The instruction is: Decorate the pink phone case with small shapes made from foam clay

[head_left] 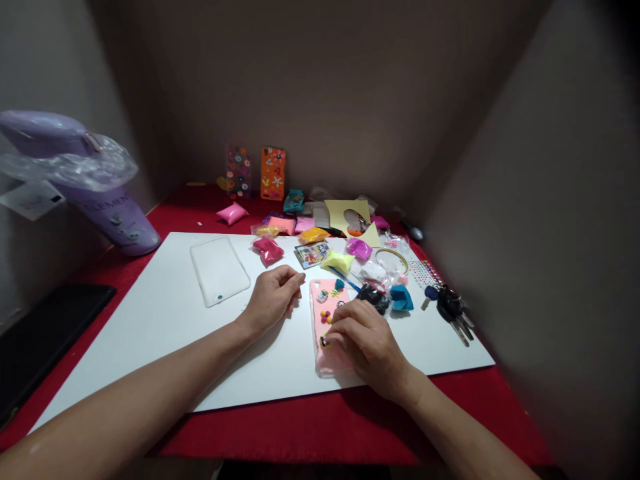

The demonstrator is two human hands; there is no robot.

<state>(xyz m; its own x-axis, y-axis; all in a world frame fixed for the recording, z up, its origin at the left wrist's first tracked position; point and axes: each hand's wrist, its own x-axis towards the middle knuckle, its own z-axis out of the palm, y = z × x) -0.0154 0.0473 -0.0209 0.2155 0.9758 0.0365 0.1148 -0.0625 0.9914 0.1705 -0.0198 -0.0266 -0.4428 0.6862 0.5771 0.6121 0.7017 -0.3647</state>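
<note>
A pink phone case point(324, 313) with small coloured clay decorations lies on a white board point(165, 320). My right hand point(367, 343) rests on the lower part of that case, fingers curled and pinched on a tiny piece I cannot make out. To the left of the case, my left hand point(274, 297) lies on the board with loosely curled fingers and nothing visible in it. Further left a clear phone case point(219, 270) lies flat.
Several small bags of coloured clay point(269, 249) lie along the board's far edge, with yellow paper point(345, 215) and two decorated cases point(273, 173) against the wall. Keys point(450, 308) lie at right. A purple container point(95, 193) and a black slab point(45, 330) stand at left on the red cloth.
</note>
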